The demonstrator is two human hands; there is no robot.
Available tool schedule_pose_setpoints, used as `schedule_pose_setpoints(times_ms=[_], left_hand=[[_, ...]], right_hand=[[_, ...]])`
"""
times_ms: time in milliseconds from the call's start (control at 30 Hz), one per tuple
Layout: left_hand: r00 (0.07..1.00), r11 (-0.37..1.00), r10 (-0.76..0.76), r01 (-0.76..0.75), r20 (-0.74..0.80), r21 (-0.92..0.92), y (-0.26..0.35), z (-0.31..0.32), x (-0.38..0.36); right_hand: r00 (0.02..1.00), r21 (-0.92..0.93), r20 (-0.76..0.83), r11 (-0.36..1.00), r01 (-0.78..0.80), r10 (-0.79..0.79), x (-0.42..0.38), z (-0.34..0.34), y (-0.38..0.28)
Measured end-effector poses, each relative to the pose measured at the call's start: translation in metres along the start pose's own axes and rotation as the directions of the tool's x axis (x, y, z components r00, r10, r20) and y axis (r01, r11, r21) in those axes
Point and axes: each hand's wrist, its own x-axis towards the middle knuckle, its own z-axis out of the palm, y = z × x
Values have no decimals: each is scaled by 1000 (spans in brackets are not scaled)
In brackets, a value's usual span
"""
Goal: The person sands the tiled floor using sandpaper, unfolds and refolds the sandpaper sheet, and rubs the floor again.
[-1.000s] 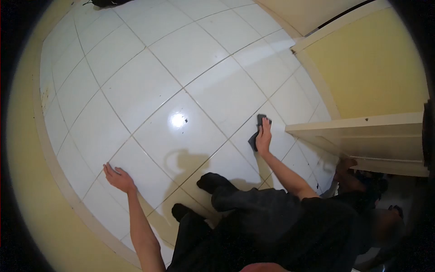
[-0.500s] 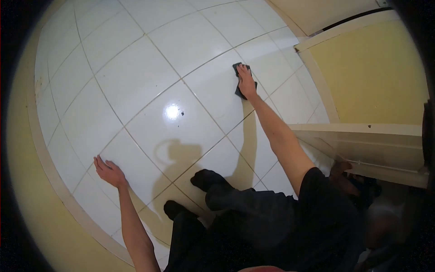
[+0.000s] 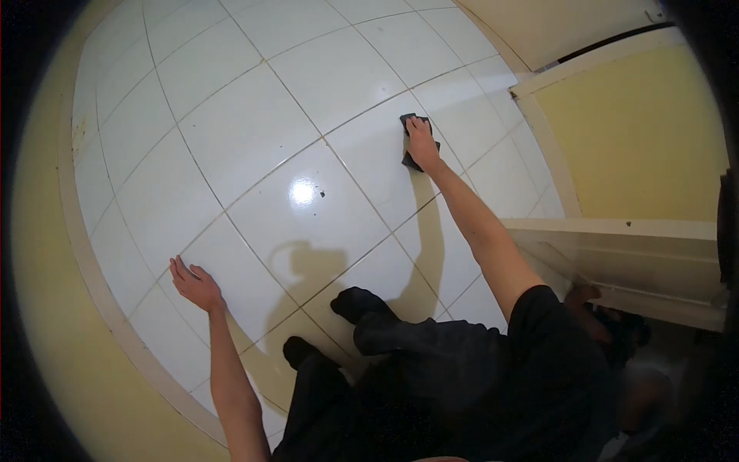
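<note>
My right hand [image 3: 423, 144] lies on a dark cloth [image 3: 411, 161] and presses it against the white tiled floor [image 3: 223, 146], fingers stretched over the cloth's upper part. Parts of the cloth stick out above the fingertips and below the palm. At the left, my left hand [image 3: 197, 286] rests on or just over the tiles, its fingers apart and nothing in it. A small dark speck [image 3: 322, 195] lies on the tile between the hands, beside a bright reflection of light.
My feet in black socks [image 3: 356, 305] are below the middle. A yellow wall with a skirting [image 3: 100, 308] curves along the left. On the right stand an open door [image 3: 616, 229] and a yellow wall panel [image 3: 631, 127]. Dark, unclear things lie behind the door.
The view has shifted slightly, so floor and feet appear a little further right. My right hand is still on the cloth, and my left hand has hardly moved against the tiles.
</note>
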Motion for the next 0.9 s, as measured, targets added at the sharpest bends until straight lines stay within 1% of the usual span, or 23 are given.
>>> schedule_pose_setpoints(times_ms=[33,67,167,200,300,333,367,433,467,567,600,700,733,767,800,833,867,900], left_hand=[[1000,1000,5,-5,-10,-13,4,-2,0],[1000,1000,2,-3,-23,-25,6,-3,2],[1000,1000,-9,10,-17,17,6,-2,2],[1000,1000,-18,18,-8,15,4,-1,1],[1000,1000,-28,28,11,9,-3,3,-5],[1000,1000,-19,19,2,6,-3,5,-6],[1000,1000,3,-3,-7,4,-5,6,0],[1000,1000,-4,4,-18,22,-5,8,5],[1000,999,-17,18,-12,35,-6,8,0],[999,999,-34,34,-5,10,1,2,1],[999,999,-36,36,-4,5,-1,3,1],[999,999,-35,35,1,-2,0,5,0],[999,999,-34,34,-2,5,0,3,-3],[999,999,-34,35,-11,11,-1,3,-1],[999,999,-32,32,-11,6,0,3,3],[999,999,-39,39,-7,5,-1,2,3],[999,999,-50,50,4,5,-2,3,0],[998,998,-57,57,0,10,-3,3,-3]], right_hand=[[999,-6,25,1000,-28,29,-2,-4,-11],[998,44,-69,999,7,-4,-15,4,-12],[980,-273,-137,957,99,-141,-29,24,-5],[985,-415,-78,903,110,-156,-18,18,-5],[993,-241,-108,970,27,-55,28,20,15],[986,-297,-134,953,58,-102,31,21,18],[995,-231,-65,971,61,-78,18,21,19],[996,-99,49,992,73,-69,-2,4,5],[997,-31,-3,996,78,-78,-17,8,2],[991,-26,-46,992,124,-125,-10,18,19],[995,-14,-31,996,90,-90,4,22,26],[996,91,24,992,-82,80,33,24,21],[997,190,-38,980,-65,73,25,30,19],[989,287,-144,958,22,20,10,47,21],[982,405,-189,912,67,12,-3,49,14],[971,443,-237,890,111,-2,-24,51,0],[966,422,-247,888,180,-78,-45,43,-15],[967,505,-231,837,213,-107,-70,35,-30]])
